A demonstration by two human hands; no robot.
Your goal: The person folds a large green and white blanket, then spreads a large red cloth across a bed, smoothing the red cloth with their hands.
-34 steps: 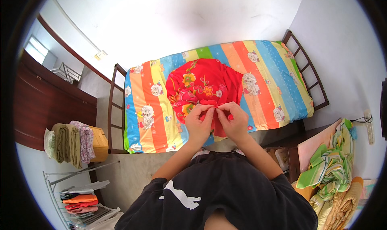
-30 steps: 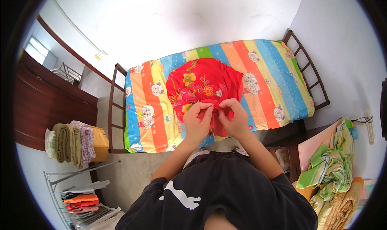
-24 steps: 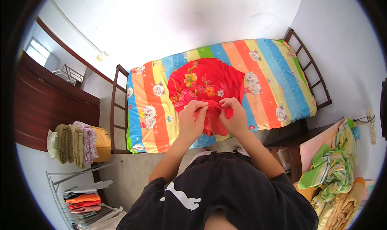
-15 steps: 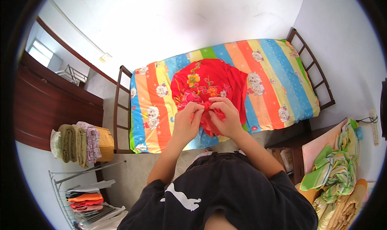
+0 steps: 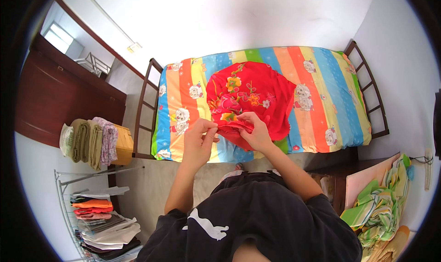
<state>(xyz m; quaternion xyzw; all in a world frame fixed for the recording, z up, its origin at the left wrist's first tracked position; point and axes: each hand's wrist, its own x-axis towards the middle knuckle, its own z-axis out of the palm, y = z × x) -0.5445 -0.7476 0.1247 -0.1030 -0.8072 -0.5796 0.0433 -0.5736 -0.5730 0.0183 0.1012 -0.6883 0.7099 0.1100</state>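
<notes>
A red cloth (image 5: 275,96) with yellow, orange and pink flowers lies bunched on the striped bed, its near edge lifted toward me. At the left end of that edge, my left hand (image 5: 198,141) is closed, thumb and fingertips pinching the fabric. My right hand (image 5: 257,133) grips the same edge further right, fingers bent over it and thumb beneath. Between the two hands the edge is stretched in a short span, with loose folds hanging below. The cloth's far part rests on the bed.
The bed's cartoon-print sheet (image 5: 179,119) spreads beneath, between dark metal end frames (image 5: 147,94). Folded textiles (image 5: 87,142) sit on a wooden box at left, above a rack of clothes (image 5: 94,211). A green striped cloth (image 5: 376,207) lies heaped at right.
My hands have moved apart, the left one going left along the edge, so more of the red cloth's edge is stretched between them. The whole view has shifted slightly.
</notes>
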